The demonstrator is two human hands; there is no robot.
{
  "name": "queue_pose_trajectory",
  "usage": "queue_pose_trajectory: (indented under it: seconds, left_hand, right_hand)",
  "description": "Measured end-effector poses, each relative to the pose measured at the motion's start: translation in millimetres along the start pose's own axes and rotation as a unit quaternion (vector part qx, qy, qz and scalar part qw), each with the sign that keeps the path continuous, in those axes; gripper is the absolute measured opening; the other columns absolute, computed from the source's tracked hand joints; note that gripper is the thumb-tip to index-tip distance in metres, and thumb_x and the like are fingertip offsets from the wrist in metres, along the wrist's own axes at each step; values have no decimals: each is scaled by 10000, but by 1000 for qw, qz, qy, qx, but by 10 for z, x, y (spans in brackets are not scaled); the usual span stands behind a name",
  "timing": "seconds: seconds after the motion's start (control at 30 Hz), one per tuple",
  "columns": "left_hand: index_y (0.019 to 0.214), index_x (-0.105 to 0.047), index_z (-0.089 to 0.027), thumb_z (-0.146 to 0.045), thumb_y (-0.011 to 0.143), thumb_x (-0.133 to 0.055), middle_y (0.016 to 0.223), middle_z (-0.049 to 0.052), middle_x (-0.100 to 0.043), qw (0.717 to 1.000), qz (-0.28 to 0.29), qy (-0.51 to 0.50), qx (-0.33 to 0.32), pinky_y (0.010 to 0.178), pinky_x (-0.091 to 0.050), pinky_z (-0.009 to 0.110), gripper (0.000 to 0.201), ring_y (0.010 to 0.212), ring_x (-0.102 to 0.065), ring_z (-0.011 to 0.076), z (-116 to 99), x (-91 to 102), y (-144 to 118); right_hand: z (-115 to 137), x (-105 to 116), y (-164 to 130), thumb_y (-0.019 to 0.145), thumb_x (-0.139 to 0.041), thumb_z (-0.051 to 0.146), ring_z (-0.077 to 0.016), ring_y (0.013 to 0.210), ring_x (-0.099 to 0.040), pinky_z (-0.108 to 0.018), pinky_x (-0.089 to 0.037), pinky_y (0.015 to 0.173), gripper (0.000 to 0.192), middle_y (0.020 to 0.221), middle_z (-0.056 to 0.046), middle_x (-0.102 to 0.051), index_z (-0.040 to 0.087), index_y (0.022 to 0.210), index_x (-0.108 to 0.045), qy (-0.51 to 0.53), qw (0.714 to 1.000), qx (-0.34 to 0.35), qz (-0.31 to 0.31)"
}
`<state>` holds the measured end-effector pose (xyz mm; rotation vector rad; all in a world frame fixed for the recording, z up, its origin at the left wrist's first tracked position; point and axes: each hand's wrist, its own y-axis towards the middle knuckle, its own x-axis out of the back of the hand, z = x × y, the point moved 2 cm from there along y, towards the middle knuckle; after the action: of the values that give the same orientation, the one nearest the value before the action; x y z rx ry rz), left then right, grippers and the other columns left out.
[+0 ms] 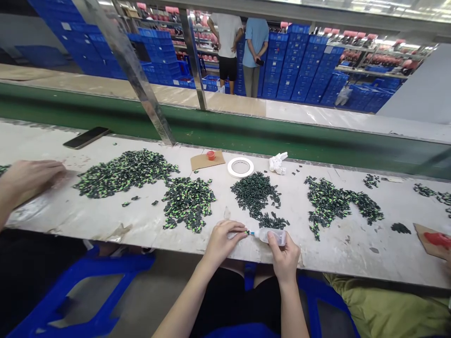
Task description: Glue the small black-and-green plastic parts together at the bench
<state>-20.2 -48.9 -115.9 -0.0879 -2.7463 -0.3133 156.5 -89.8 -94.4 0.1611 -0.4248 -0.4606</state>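
Observation:
My left hand [221, 241] pinches a small dark and green part [246, 232] at the front edge of the white worktable [105, 216]. My right hand [284, 256] grips a small clear plastic bottle [272, 235], its nozzle pointing left and touching the part. Just beyond my hands lies a pile of dark parts [256, 192], and a pile of green-and-black parts [188, 204] sits to its left.
More part piles lie at the left [123, 171] and right [334, 202]. A white tape ring [240, 167], a red cap on cardboard [210, 155], crumpled tissue [278, 163] and a phone [86, 137] sit further back. Another person's hand [30, 178] rests at left. Two people stand by blue crates.

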Motion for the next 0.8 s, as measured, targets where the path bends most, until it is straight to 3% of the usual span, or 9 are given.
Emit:
queue_pose_trajectory:
  seconds: [0.8]
  left_hand:
    - [784,-707,-194,-239,726,-748,822,60,-761,1000,-6,-17,8,744,-597,346,84,757,-740,223,11,-15,-23]
  right_hand:
    - [-75,-4,-8,796,-610,516,-102,484,-384,-228,-330,472,409,497,52,-422,181,580,-518,23,1000,-7,-4]
